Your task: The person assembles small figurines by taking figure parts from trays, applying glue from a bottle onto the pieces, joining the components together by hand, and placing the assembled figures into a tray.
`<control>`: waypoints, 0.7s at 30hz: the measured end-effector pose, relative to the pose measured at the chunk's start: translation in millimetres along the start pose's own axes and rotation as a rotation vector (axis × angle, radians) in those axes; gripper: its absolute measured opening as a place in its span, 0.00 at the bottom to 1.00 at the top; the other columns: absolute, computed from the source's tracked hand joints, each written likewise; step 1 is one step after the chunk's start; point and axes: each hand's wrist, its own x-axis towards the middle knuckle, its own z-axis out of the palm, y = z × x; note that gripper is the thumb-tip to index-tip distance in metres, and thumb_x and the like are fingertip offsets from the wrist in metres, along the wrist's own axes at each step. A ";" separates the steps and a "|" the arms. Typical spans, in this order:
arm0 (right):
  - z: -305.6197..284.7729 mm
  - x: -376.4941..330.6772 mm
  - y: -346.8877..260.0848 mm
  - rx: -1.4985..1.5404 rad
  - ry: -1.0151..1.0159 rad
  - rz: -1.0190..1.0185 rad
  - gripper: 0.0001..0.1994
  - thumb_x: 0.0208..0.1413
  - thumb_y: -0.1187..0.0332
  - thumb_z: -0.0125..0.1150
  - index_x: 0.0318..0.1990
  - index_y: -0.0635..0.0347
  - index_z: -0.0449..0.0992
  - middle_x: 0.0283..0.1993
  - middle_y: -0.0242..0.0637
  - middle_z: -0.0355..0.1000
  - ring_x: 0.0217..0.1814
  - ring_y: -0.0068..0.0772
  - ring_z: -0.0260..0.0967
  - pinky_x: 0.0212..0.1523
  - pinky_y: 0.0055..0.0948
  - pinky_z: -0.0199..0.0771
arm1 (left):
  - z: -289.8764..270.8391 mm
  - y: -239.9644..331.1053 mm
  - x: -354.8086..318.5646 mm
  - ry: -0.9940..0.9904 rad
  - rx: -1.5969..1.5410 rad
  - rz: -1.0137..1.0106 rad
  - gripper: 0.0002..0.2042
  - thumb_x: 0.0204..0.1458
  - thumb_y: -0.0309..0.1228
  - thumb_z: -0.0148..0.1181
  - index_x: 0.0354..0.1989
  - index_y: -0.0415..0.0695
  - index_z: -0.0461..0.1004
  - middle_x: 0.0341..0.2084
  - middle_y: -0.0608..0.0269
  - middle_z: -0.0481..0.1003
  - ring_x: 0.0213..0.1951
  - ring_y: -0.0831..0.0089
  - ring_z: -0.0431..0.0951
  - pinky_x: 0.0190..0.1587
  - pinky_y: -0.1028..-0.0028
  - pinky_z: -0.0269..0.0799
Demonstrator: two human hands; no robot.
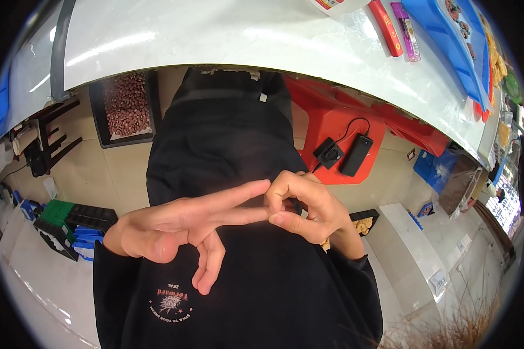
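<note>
Black long-sleeved top [256,291], small round white-and-red printed emblem low on front; black trousers [221,134]; bare left hand [174,224], bare right hand [308,209].

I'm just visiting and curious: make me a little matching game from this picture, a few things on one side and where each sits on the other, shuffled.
Things:
1. left hand
2. black power bank
3. tray of brown nuts
4. green crate

Places:
A. on the red stool
B. on the floor, far left
C. under the white counter, upper left
D. fingertips gripped by the right hand

Pairs: 1-D, 2-A, 3-C, 4-B
</note>
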 end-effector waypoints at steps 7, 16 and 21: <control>-1.0 -1.3 0.9 0.003 -0.003 0.016 0.06 0.53 0.75 0.57 0.32 0.63 0.65 0.25 0.33 0.68 0.23 0.23 0.66 0.24 0.22 0.61 | 2.3 10.1 2.9 0.045 0.099 -0.131 0.63 0.37 0.73 0.49 0.66 0.41 0.19 0.66 0.37 0.41 0.34 0.63 0.80 0.36 0.71 0.78; 15.7 5.9 -0.9 -0.269 0.381 -0.200 0.09 0.48 0.78 0.61 0.33 0.63 0.65 0.30 0.41 0.67 0.30 0.31 0.65 0.30 0.25 0.65 | 8.1 1.5 -1.0 0.165 0.157 -0.042 0.66 0.36 0.66 0.61 0.65 0.40 0.16 0.66 0.37 0.39 0.36 0.60 0.80 0.36 0.70 0.78; 14.5 2.0 -8.6 -0.528 0.501 -0.214 0.07 0.41 0.81 0.61 0.28 0.65 0.69 0.33 0.46 0.70 0.31 0.31 0.66 0.31 0.24 0.64 | 9.9 -4.7 4.5 0.270 1.041 0.264 0.70 0.34 0.63 0.66 0.62 0.33 0.14 0.62 0.26 0.45 0.32 0.61 0.79 0.33 0.73 0.77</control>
